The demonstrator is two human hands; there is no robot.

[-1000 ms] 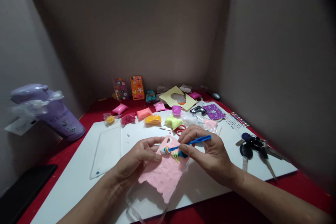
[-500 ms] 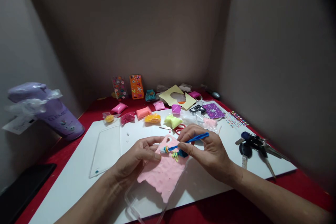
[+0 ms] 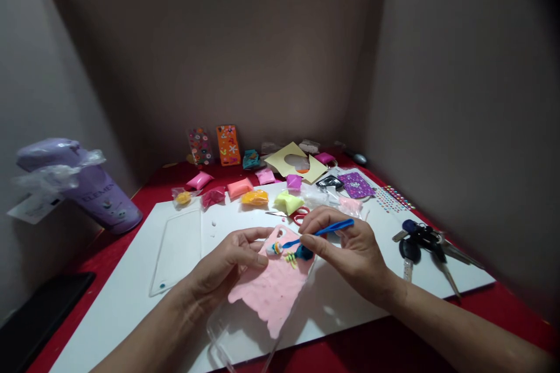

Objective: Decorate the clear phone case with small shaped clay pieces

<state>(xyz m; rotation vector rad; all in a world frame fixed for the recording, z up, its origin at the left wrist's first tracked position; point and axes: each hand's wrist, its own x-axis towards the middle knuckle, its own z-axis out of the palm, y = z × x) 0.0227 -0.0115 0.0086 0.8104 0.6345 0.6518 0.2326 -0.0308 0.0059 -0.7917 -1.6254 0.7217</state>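
A clear phone case (image 3: 219, 326), partly covered with a pink clay layer (image 3: 273, 297), is gripped at its left edge by my left hand (image 3: 227, 259), thumb on the clay. On the upper part of the pink layer sit a white clay piece with coloured bands (image 3: 275, 249), a yellow-green striped piece (image 3: 291, 259) and a dark teal piece (image 3: 304, 253). My right hand (image 3: 343, 245) pinches a blue tool (image 3: 324, 231), whose tip is beside the banded piece. I cannot tell if the tip touches it.
Clay packets such as the yellow one (image 3: 254, 198), red-handled scissors (image 3: 300, 215) and gem stickers (image 3: 394, 198) lie behind the hands. An empty clear case (image 3: 177, 250) is left, keys (image 3: 422, 239) right. A purple bag (image 3: 102, 192) stands far left.
The blue tool in my right hand has shifted slightly right, its tip a little away from the banded piece. My left hand and the case have barely moved.
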